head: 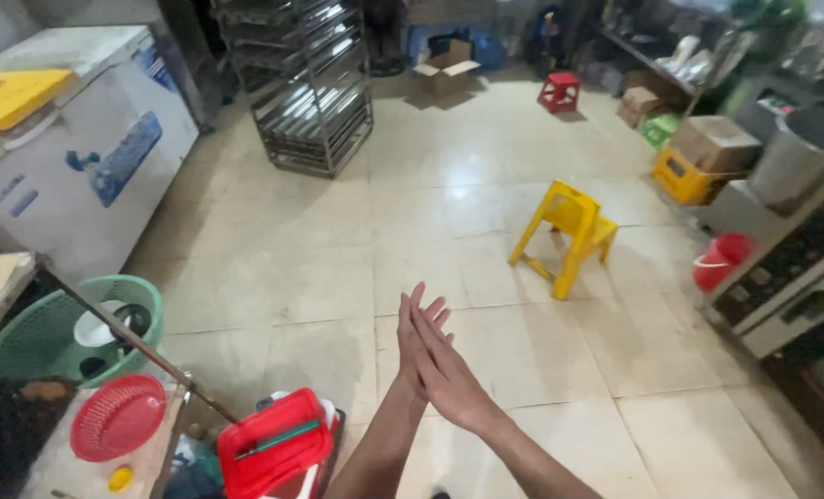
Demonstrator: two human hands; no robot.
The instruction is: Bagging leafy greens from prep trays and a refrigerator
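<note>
My left hand (412,346): palm pressed flat against the right, fingers straight, holding nothing.
My right hand (449,374): crossed over the left, fingers stretched out, empty.
Below them: bare tiled floor (523,351).
Nearest: red container (273,444) near my left forearm.
Farther: yellow stool (569,226), green basket (70,333).

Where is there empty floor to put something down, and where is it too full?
Bare tiled floor lies between the metal rack and the tipped yellow stool, and from the stool toward the pressed-together hands. It is crowded at lower left: green basket, red colander, red container. Boxes crowd the right wall.
</note>
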